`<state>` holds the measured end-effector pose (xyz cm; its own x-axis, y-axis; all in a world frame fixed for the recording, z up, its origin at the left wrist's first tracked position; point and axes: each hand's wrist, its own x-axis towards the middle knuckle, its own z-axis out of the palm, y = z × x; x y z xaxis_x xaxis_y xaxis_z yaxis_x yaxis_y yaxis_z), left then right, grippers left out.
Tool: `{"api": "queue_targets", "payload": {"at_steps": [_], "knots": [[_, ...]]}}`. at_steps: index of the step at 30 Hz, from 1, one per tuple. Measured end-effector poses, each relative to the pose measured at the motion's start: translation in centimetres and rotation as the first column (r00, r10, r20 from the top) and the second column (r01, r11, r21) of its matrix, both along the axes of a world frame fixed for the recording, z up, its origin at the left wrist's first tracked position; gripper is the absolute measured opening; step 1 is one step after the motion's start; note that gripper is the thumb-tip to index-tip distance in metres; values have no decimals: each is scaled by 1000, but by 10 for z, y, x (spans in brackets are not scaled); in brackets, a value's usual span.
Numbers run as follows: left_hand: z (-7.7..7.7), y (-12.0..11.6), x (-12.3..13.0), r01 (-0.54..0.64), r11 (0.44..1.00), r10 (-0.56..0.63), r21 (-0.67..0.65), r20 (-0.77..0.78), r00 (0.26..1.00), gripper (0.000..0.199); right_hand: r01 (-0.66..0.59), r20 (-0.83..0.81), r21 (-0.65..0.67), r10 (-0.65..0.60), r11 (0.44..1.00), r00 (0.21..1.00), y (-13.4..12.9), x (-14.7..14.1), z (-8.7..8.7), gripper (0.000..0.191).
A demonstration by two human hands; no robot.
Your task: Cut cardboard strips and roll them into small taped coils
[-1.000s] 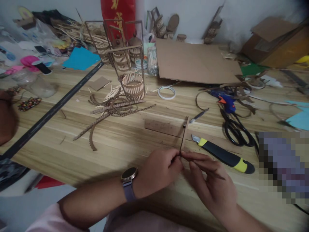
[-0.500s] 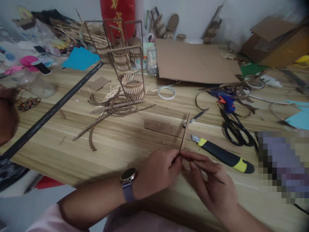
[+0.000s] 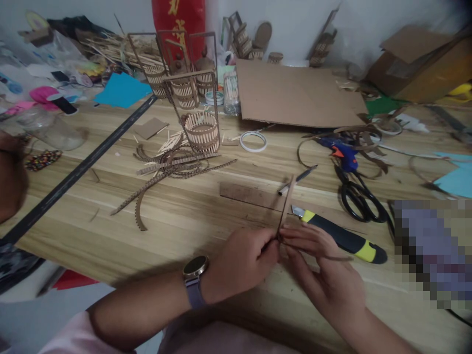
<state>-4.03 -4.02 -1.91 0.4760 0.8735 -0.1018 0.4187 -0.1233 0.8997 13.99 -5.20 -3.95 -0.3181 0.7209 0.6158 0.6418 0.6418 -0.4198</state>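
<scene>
My left hand (image 3: 245,260), with a watch at its wrist, is closed on a thin brown cardboard strip (image 3: 286,204) that stands up past the fingertips. My right hand (image 3: 324,268) pinches the same strip close beside it, and a brown end sticks out over the back of that hand. Just beyond the right fingers lies a yellow and black utility knife (image 3: 339,233), its blade showing. A flat cardboard piece (image 3: 247,194) and a pen (image 3: 300,178) rest in front of both hands.
Small stick baskets (image 3: 202,132) with tall handles stand behind corrugated strips (image 3: 147,187). Black scissors (image 3: 356,199), a blue glue gun (image 3: 344,156) and a tape roll (image 3: 253,141) lie farther back. Another person's arm (image 3: 11,182) shows at the left edge.
The upright strip has tilted slightly rightward. The fingers of my right hand have shifted along it, and the end over that hand now reaches farther right.
</scene>
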Motion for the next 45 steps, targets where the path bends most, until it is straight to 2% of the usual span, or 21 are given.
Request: {"api": "queue_targets", "payload": {"at_steps": [4, 12, 18, 25, 30, 35, 40, 45], "knots": [[-1, 1, 0, 5, 999, -4, -44, 34, 999, 24, 27, 19, 11, -27, 1000, 999, -2, -1, -2, 9], [-6, 2, 2, -25, 997, 30, -73, 58, 998, 24, -4, 28, -5, 4, 1000, 1000, -5, -4, -8, 17], [-6, 2, 1, -48, 996, 51, -77, 32, 998, 20, 46, 35, -1, -46, 999, 998, -5, -6, -2, 9], [-5, 3, 2, -31, 993, 37, -110, 53, 998, 21, 87, 9, -55, -86, 995, 996, -5, -4, 0, 12], [-6, 3, 2, -10, 995, 18, -99, 82, 996, 24, 45, -26, -28, -46, 999, 999, -5, -5, -4, 11], [-7, 2, 1, -30, 997, 36, -76, 79, 996, 23, 29, 16, -9, -29, 1000, 999, -6, -9, 0, 11], [-4, 2, 1, -51, 997, 55, -62, 63, 997, 21, 65, 41, -29, -64, 997, 997, -8, -8, 0, 11], [-5, 2, 0, -41, 996, 47, -79, 70, 996, 27, 145, 43, -71, -143, 987, 989, -10, -3, -4, 15]]}}
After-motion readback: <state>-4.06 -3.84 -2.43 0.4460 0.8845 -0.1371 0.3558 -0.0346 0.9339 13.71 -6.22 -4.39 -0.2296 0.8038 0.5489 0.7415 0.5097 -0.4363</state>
